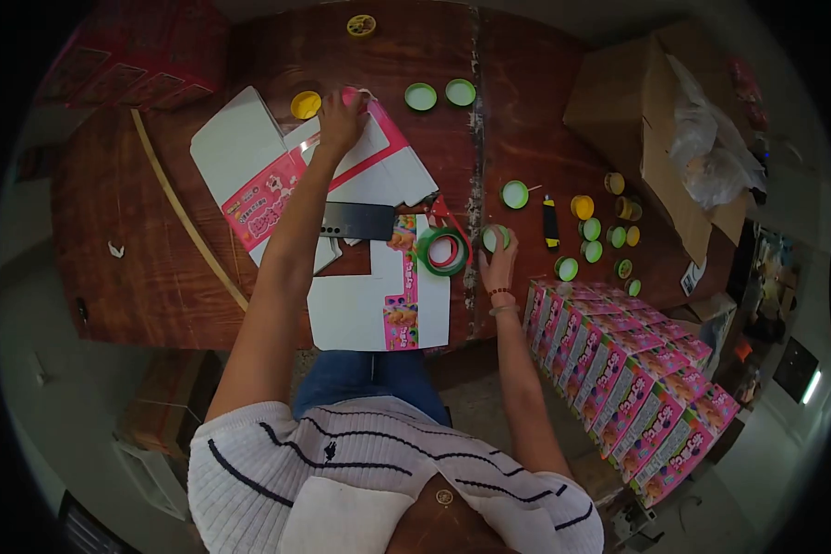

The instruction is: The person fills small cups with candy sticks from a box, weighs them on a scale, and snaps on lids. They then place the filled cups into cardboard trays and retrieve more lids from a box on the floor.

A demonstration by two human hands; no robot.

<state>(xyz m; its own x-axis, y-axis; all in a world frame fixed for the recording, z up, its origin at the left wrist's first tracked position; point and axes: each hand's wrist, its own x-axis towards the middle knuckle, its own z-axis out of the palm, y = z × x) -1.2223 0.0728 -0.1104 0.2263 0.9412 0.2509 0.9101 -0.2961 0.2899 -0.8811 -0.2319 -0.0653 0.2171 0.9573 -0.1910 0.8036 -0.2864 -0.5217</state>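
Note:
My left hand (340,129) reaches over an unfolded pink-and-white cardboard box (268,203). Its fingers curl at the box's far end by a small pink piece (349,95); exactly what they grip is hidden. Close by is a yellow round tub (306,104). On the right, my right hand (498,268) has its fingers around a small green-rimmed round tub (495,237) with a white face. Left of that hand lie a green tape roll (442,251) and red-handled scissors (453,219). A dark phone (360,221) rests on the cardboard.
Several small green and yellow tubs (592,250) stand right of a black-and-yellow cutter (550,222). Stacked pink printed boxes (619,369) fill the near right. An open carton (656,129) with plastic bags stands far right. A curved strip (180,203) lies left.

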